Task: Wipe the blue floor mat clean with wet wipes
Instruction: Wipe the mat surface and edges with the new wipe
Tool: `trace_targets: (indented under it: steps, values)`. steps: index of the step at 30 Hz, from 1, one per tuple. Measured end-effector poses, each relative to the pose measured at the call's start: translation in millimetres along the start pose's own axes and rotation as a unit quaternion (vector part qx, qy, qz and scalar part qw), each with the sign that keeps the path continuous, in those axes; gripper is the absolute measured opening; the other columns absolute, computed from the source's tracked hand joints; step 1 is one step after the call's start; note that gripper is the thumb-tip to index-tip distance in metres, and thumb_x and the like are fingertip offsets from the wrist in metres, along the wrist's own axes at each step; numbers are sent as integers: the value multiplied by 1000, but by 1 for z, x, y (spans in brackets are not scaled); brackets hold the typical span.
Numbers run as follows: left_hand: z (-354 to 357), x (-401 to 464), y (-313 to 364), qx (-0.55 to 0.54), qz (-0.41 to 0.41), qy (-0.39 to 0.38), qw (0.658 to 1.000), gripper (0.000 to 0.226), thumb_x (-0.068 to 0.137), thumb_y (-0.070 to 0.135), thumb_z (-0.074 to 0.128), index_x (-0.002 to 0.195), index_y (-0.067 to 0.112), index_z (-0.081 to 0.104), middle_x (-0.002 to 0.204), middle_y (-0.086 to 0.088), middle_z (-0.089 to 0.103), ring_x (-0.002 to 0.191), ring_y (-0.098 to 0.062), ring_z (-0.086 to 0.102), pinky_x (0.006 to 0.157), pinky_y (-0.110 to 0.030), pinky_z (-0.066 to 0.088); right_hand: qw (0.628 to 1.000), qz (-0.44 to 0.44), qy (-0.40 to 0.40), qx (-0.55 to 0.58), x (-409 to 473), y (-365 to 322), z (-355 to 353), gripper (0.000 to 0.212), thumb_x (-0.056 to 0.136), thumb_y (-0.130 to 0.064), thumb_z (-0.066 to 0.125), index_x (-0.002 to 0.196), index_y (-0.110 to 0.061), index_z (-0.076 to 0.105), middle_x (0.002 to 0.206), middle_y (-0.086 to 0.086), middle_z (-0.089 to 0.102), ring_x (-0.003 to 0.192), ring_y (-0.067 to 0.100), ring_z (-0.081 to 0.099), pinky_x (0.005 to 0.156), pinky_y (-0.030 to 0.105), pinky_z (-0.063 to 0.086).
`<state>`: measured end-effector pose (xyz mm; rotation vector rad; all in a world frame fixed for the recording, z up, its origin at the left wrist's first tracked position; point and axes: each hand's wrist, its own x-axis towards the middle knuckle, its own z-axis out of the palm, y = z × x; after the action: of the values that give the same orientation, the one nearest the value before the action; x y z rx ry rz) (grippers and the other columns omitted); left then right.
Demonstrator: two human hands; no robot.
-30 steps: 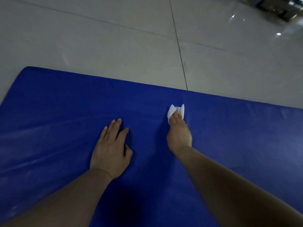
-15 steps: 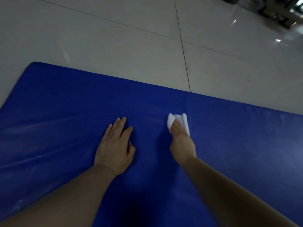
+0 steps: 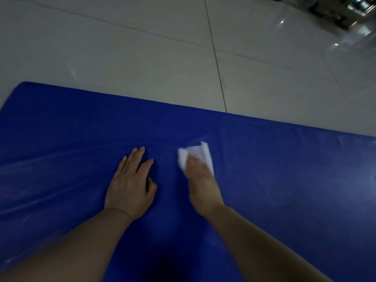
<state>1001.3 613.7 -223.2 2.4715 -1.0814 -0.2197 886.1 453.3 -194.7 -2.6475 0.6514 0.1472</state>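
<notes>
The wipe [image 3: 196,154] is pressed onto the mat [image 3: 284,180] under the right hand [image 3: 200,184], bunched white just beyond its blurred fingers, whose set cannot be told; the left hand [image 3: 130,186] is laid flat nearby, fingers [image 3: 138,157] straight and close together; pale smears are seen left of them.

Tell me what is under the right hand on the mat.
A white wet wipe lies under the right hand, pressed onto the blue mat. Its far edge pokes out past the fingers; the rest, and the mat beneath, is covered.
</notes>
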Motion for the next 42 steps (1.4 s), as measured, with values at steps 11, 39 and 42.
trace_targets:
  steps: [11,39,42]
  values:
    - [-5,1,0,-23,4,1,1000,45,88,11,59,133,5,54,153,-13,31,143,-24,26,118,-36,11,973,209,65,-76,2,40,-11,66,91,3,36,151,-11,12,160,3,-6,147,18,-6,119,30,1]
    - [-19,-42,-4,129,-55,-111,984,60,99,47,18,153,28,3,160,-3,-14,146,-22,-14,116,-46,-9,989,121,2,-85,-91,13,8,72,94,0,37,152,-13,-2,161,-1,-6,147,11,-6,118,22,-4]
    - [-21,-42,-5,126,-52,-124,983,63,98,49,20,153,28,1,160,-3,-16,146,-22,-17,116,-45,-11,973,225,26,-50,-111,40,-1,72,91,3,38,153,-12,5,161,-1,-2,147,15,-2,119,28,8]
